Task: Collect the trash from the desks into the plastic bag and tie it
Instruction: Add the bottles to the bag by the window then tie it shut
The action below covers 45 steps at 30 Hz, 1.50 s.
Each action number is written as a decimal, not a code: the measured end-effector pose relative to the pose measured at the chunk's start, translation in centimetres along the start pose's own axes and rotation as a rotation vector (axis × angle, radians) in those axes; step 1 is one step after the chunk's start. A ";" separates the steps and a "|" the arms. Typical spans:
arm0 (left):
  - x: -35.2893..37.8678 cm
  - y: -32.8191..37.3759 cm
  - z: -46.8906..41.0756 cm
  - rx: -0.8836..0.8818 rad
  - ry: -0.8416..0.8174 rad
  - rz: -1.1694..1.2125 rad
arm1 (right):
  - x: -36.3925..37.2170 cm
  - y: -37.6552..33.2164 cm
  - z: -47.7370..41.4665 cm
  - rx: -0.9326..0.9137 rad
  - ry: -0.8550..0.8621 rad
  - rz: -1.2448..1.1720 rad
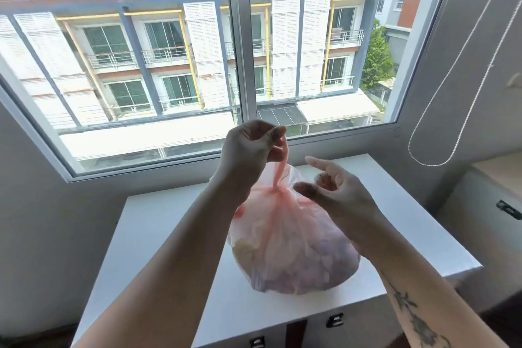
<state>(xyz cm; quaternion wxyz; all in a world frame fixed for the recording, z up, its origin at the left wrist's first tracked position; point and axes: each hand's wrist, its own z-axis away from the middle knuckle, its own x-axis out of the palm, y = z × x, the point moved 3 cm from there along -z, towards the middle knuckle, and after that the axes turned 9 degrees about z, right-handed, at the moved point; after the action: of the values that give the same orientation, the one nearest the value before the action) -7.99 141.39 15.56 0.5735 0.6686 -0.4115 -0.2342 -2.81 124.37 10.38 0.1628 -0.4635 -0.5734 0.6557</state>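
White and flat, the desk (pixel 158 223) sits under a big window (pixel 197 65), and the pink plastic bag (pixel 293 251) rests on the middle of it. At the top of the bag, the left hand (pixel 250 147) pinches one thin pink handle (pixel 279 167) between its thumb and fingers, which are pressed together on it. That handle is pulled straight up from the knot (pixel 278 191), so it looks tight and stretched. Just to the right of the knot, the right hand (pixel 336 192) hangs with its fingers spread and loose, and it holds nothing. Its thumb tip is very near the knot, but I cannot tell if it touches. Below the knot, the bag is round and full, and lumpy shapes of trash show through the thin plastic, though they are too blurry to name. Its neck is bunched up tight where the knot is. Both bare arms reach in toward the bag from the near side, and the right forearm has a dark flower tattoo (pixel 418 319) on it. Past the bag, through the window, stands a building with white shutters. Up and to the right of the bag, a white bead cord (pixel 452 110) hangs in a loop by the wall.
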 end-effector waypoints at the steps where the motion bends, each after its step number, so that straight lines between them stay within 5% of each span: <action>1: 0.0 -0.1 0.0 -0.011 0.004 0.016 | -0.1 0.5 0.5 0.020 -0.015 0.058; 9: -0.9 -0.5 0.2 -0.018 0.022 0.005 | -2.1 1.9 1.7 0.044 -0.111 0.243; 15: -0.4 -0.2 0.8 -0.003 -0.072 -0.035 | 0.6 -1.2 -0.3 -0.042 -0.045 -0.439; 19: 0.2 0.6 0.7 0.043 -0.099 -0.075 | 3.4 -1.4 -0.9 -0.076 -0.028 -0.542; 23: 0.2 0.9 0.4 0.104 -0.151 -0.142 | 4.7 -1.5 -1.6 -0.171 0.041 -0.363; 26: -1.1 0.2 0.3 0.176 -0.127 -0.307 | 5.3 -1.2 -2.1 -0.155 0.262 -0.069; 31: -7.3 -4.9 1.1 -0.110 0.127 -0.578 | 4.3 -0.3 -3.3 -0.114 0.471 -0.042; 37: -6.9 -10.7 4.9 -0.491 -0.065 -0.071 | 3.6 0.9 -3.4 -0.159 0.408 0.090; 45: 0.3 -11.7 4.7 -0.447 -0.187 0.014 | -2.6 2.5 -3.6 -0.155 0.766 0.089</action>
<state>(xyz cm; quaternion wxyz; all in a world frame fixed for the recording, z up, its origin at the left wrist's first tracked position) -8.23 138.52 3.27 0.6681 0.4976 -0.4055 -0.3764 2.18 123.81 9.50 0.3010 -0.7098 -0.4982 0.3966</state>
